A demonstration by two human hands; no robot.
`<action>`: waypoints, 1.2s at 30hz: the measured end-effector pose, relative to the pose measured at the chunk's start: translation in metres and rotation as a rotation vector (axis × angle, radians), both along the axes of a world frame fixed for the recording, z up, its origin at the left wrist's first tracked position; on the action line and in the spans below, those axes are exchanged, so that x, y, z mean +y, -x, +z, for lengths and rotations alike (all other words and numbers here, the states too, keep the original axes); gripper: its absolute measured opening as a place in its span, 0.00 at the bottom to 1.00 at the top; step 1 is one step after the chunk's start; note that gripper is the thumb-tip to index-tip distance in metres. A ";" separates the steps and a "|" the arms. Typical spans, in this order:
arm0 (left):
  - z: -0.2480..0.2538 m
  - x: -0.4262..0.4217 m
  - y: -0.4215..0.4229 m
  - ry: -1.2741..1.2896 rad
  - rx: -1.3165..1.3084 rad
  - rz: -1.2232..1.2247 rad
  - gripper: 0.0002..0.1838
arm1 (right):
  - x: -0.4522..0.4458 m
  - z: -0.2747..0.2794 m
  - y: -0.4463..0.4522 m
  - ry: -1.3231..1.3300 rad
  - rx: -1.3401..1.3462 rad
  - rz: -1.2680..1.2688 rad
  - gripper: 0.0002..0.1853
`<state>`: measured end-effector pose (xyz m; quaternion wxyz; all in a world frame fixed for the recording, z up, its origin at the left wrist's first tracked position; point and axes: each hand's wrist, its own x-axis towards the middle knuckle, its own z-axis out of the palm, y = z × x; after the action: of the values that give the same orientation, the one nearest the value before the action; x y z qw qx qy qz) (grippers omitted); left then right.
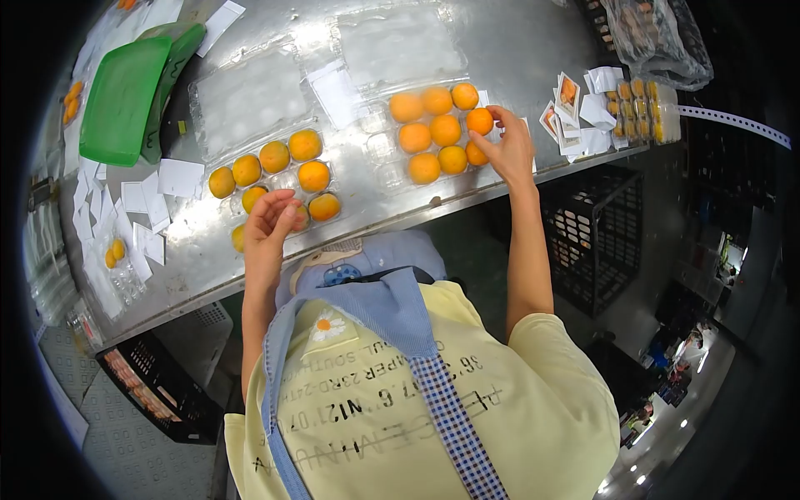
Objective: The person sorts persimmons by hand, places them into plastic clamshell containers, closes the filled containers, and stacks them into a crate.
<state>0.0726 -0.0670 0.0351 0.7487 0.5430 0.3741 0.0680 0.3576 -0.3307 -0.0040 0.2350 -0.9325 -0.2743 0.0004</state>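
My right hand [507,152] has thumb and index finger around a round orange fruit [479,121] at the right edge of the right clear plastic tray [385,150]. Several more orange fruits fill this tray in rows, one partly behind my thumb. Over the left clear plastic tray [279,182], my left hand [271,223] is loosely curled, its thumb apart from the fingers. Beside that thumb a fruit is partly covered. Other orange fruits [275,157] sit in the left tray, some hidden by my hand.
Clear lids [250,96] lie behind the trays on the metal table [367,229]. White cards [336,93] are scattered about. A green container [125,100] stands at left; packed fruit boxes [637,112] are at right. Black crates [596,237] stand below the table edge.
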 end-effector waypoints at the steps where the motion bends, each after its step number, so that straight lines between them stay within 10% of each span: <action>1: -0.001 0.001 0.001 0.002 0.002 0.012 0.14 | 0.001 -0.001 -0.002 0.025 0.041 0.005 0.25; 36: -0.036 0.032 0.054 0.004 0.006 0.306 0.15 | -0.004 -0.030 -0.015 -0.058 0.281 -0.050 0.27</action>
<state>0.0190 -0.0354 -0.0010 0.7294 0.4785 0.4549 0.1791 0.3722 -0.3342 -0.0341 0.2978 -0.9226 -0.2151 0.1174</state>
